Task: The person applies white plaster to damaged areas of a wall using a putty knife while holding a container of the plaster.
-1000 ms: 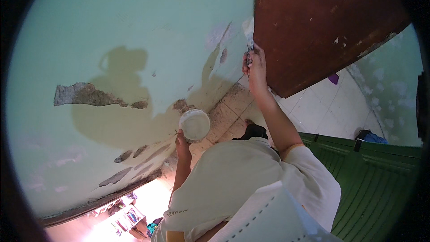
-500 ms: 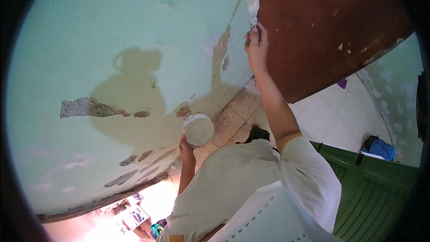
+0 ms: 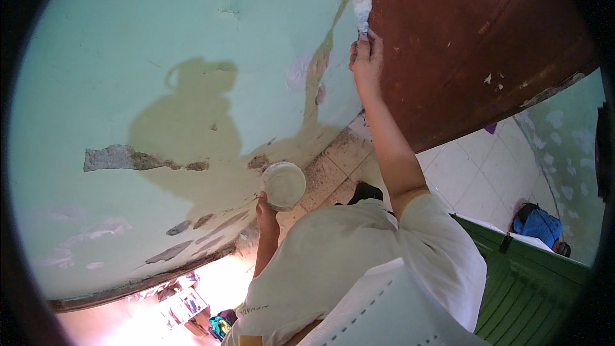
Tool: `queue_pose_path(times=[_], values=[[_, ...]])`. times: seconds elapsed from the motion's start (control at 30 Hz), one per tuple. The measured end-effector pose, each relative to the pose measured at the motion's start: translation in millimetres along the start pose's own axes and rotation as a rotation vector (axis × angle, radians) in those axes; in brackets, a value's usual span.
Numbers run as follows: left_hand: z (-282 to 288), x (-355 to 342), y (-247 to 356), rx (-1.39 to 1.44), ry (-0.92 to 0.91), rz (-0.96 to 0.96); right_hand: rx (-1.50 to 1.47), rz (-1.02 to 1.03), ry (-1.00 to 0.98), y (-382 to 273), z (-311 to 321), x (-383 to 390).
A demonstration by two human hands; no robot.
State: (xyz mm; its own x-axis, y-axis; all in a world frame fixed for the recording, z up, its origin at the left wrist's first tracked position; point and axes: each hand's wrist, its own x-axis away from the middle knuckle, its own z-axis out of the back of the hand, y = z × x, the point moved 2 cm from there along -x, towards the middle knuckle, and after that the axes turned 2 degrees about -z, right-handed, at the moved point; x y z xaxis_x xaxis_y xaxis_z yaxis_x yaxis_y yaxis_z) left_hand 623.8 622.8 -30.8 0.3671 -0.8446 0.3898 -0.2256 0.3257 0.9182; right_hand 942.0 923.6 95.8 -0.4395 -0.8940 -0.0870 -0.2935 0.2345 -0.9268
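Observation:
My right hand (image 3: 366, 56) is raised, its fingers closed around the handle of a putty knife (image 3: 362, 5). Whitish paste smears the wide blade, which is beside the pale green wall (image 3: 128, 38) near the brown panel; whether it touches the wall I cannot tell. Lower down, my left hand (image 3: 267, 215) grips a round white tub (image 3: 279, 206) by its side. Off-white paste (image 3: 285, 186) lies inside the tub. Between the hands, the wall has a chipped grey spot (image 3: 320, 95) and a whitish smoothed area (image 3: 298, 73).
A large reddish-brown panel (image 3: 467, 38) stands at the right of my right arm. On the left, the wall has a long broken patch (image 3: 110, 157). Dirty floor tiles (image 3: 330, 176) run along its foot. A green slatted surface (image 3: 532, 282) and a blue bag (image 3: 539, 223) are at lower right.
The blade has turned a little and shows broader. Both hands keep nearly the same place in view, while the wall and room have shifted slightly.

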Motion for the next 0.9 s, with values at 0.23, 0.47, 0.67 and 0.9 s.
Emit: queue_pose_path(times=[0.23,0.47,0.67,0.9], values=[[-5,-3,-1,-0.025,-0.011,0.019,-0.018,-0.083,-0.051,7,1,-16],[-8,1,3,-0.045,-0.001,-0.015,0.007,-0.023,0.003,9,9,-13],[-2,5,4,-0.030,0.016,-0.001,0.104,0.095,0.049,13,-3,-19],[11,6,-1,0.014,0.019,0.018,0.007,-0.004,0.071,-3,-4,-14]])
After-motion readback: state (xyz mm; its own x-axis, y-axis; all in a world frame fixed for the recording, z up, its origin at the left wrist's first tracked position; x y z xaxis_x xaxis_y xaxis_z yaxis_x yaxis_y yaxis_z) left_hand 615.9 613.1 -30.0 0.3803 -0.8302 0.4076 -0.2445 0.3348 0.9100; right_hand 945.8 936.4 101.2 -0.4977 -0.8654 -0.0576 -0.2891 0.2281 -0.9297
